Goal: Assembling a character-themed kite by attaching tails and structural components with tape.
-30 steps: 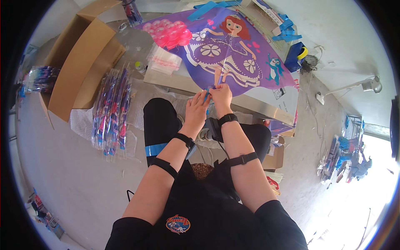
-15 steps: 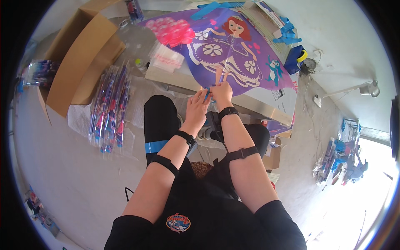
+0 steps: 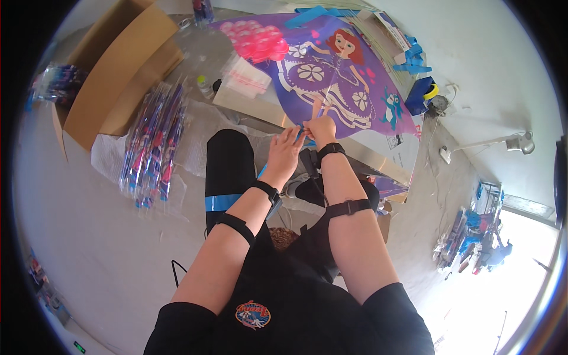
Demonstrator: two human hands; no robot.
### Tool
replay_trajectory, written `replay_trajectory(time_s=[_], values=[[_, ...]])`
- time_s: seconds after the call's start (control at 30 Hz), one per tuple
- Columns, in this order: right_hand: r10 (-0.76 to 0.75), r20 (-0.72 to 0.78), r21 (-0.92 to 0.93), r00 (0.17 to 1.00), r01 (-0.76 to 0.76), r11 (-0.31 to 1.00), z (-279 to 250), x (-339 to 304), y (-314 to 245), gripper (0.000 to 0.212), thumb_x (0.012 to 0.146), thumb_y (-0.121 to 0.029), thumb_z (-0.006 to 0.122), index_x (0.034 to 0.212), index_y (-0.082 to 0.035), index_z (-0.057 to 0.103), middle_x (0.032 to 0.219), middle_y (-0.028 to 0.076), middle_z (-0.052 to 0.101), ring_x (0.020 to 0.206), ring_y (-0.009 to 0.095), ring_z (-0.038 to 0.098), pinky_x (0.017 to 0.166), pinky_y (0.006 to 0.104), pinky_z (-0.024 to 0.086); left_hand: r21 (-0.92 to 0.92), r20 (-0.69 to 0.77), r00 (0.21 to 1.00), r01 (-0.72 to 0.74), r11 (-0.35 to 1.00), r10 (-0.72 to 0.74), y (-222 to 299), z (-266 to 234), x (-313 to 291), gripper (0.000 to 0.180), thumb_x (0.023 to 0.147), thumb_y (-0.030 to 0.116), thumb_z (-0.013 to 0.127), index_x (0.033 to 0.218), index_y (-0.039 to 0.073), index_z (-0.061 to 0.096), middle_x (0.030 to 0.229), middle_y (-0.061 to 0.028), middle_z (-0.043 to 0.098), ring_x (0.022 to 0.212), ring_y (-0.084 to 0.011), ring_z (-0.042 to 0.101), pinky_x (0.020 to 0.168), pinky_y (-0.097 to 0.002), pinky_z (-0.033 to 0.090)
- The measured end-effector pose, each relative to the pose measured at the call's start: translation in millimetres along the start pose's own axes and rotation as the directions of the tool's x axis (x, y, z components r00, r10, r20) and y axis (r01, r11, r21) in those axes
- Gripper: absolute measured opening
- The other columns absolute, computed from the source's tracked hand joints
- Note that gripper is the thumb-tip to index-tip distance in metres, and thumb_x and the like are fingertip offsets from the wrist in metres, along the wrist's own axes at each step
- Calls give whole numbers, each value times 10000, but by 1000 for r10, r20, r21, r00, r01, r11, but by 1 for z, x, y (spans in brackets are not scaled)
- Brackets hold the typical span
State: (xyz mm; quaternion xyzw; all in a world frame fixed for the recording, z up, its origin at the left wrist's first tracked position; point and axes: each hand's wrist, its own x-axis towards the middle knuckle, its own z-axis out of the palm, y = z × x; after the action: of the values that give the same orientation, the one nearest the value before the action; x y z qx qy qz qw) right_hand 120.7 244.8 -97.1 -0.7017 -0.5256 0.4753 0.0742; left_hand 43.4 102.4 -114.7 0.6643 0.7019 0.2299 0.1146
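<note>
A purple kite (image 3: 331, 65) printed with a red-haired figure in a gown is spread over a low white table. Both of my hands meet at its near tip, by the table's front edge. My left hand (image 3: 283, 157) has its fingers closed around a narrow blue strip (image 3: 262, 171), part of which shows beside the wrist. Fingers curled, my right hand (image 3: 322, 128) pinches at the kite's tip, where a bit of blue shows between the hands. The fingertips partly hide what they grip.
Clear packets (image 3: 248, 76) lie at the table's left end. A blue tape dispenser (image 3: 421, 96) with yellow tape stands at its right. On the floor to the left are wrapped bundles (image 3: 155, 142) and an open cardboard box (image 3: 115, 74). A blue strip (image 3: 222, 203) crosses my left thigh.
My hands remain together at the kite's tip, with small finger movements. The view has shifted slightly, and more of the blue strip shows beside my left wrist.
</note>
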Motion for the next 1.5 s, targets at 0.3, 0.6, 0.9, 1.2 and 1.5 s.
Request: replay_trajectory(time_s=[0.3,0.6,0.9,1.2,1.5], values=[[108,115,-67,988,-100,993,-12,-1,-16,256,811,-138,717,631,16,618,580,75,632,461,132,591,399,247,457,-1,-5,1000,8,1000,-8,0,6,1,519,832,80,501,1344,158,485,1432,-62,404,1297,-242,367,1029,-463,309],[34,146,-313,989,14,950,-23,-1,-19,293,780,-177,768,697,65,625,587,101,629,435,147,576,369,246,439,25,-4,1000,11,1000,-11,3,1,1,537,783,36,532,1312,127,507,1414,-54,421,1292,-231,379,1017,-458,330],[-60,190,-443,980,140,885,-24,-3,-9,405,732,-354,774,592,-4,625,546,49,627,489,138,616,487,280,483,25,-5,1000,17,1000,-17,4,-1,3,545,779,31,534,1313,131,501,1398,-52,425,1284,-230,379,1014,-449,333],[-117,179,-469,977,189,863,-26,-7,-5,378,705,-334,779,578,-14,624,552,66,632,522,157,640,541,276,516,-48,-28,1000,2,999,-3,2,-6,5,462,772,14,540,1224,100,586,1354,-98,477,1265,-270,419,1005,-437,344],[-683,-333,-490,650,499,714,-37,-31,56,258,798,-182,664,1009,-35,643,964,140,667,929,279,637,811,400,493,-64,-2,994,-107,992,107,-6,-8,20,468,884,169,529,1329,40,466,1443,-101,388,1334,-283,352,1075,-472,291]])
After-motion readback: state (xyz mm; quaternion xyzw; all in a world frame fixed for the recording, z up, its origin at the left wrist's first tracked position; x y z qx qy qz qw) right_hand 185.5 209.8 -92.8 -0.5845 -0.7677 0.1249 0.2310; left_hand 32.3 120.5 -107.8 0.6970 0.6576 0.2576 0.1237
